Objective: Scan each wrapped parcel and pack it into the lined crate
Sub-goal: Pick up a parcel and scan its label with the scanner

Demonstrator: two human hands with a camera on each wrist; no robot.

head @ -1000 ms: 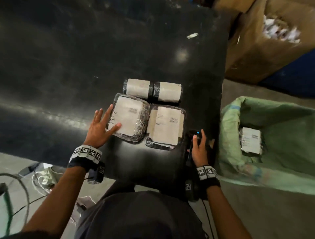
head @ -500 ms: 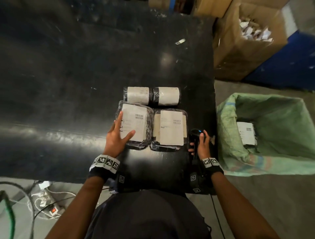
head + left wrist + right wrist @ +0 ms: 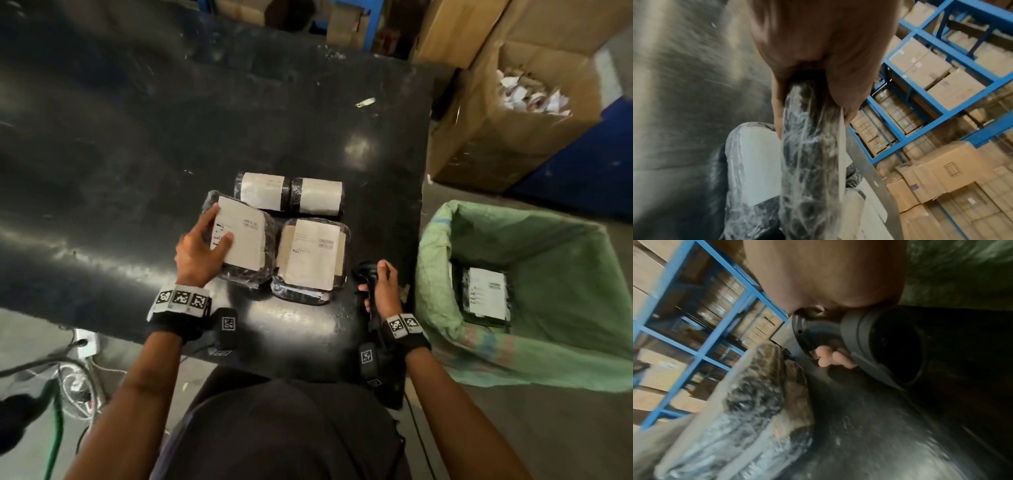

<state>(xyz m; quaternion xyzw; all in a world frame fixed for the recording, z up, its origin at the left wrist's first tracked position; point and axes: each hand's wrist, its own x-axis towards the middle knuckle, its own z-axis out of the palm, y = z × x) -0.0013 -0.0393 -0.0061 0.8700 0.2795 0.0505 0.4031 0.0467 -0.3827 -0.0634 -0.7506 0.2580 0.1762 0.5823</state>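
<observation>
Several plastic-wrapped parcels with white labels lie on the black table (image 3: 137, 171). My left hand (image 3: 202, 246) grips the left flat parcel (image 3: 246, 243) by its left edge, thumb on the label, and tilts it up; the left wrist view shows that parcel (image 3: 809, 162) edge-on in my fingers. A second flat parcel (image 3: 311, 263) lies beside it, with two rolled parcels (image 3: 262, 192) (image 3: 318, 197) behind. My right hand (image 3: 383, 287) holds the black barcode scanner (image 3: 366, 274) at the table's right edge; the scanner (image 3: 869, 340) fills the right wrist view. The green-lined crate (image 3: 438, 246) holds one parcel (image 3: 486, 296).
An open cardboard box (image 3: 496, 130) of paper scraps stands behind the crate. Blue racking (image 3: 931, 81) stacked with cartons stands beyond the table. Cables and a power strip (image 3: 78, 380) lie on the floor at the lower left.
My left hand went from lying flat on the left parcel to gripping its edge and lifting it. My right hand closed round the scanner and raised it a little.
</observation>
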